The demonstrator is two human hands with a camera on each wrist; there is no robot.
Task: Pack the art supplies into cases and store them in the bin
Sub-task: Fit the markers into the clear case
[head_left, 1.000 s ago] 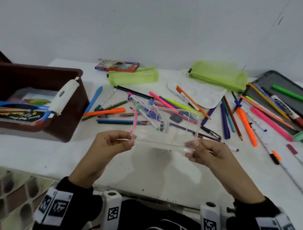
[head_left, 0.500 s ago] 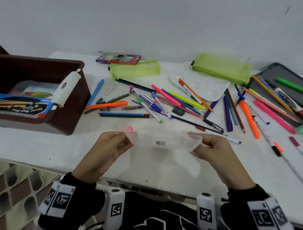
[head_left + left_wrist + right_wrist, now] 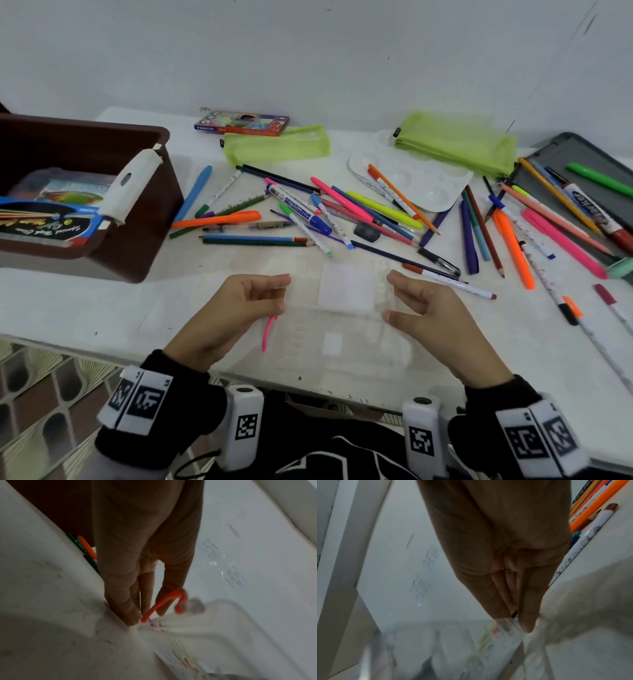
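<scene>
Since half a second earlier, clear case [image 3: 342,308] had dropped lower, near table's [image 3: 102,308] front edge. Left hand [image 3: 236,308] pinched its left end, pink loop [image 3: 269,330] dangling below; right hand [image 3: 428,308] pinched right end. Pens [image 3: 308,212] lay scattered behind; bin [image 3: 137,192] at left edge.
</scene>
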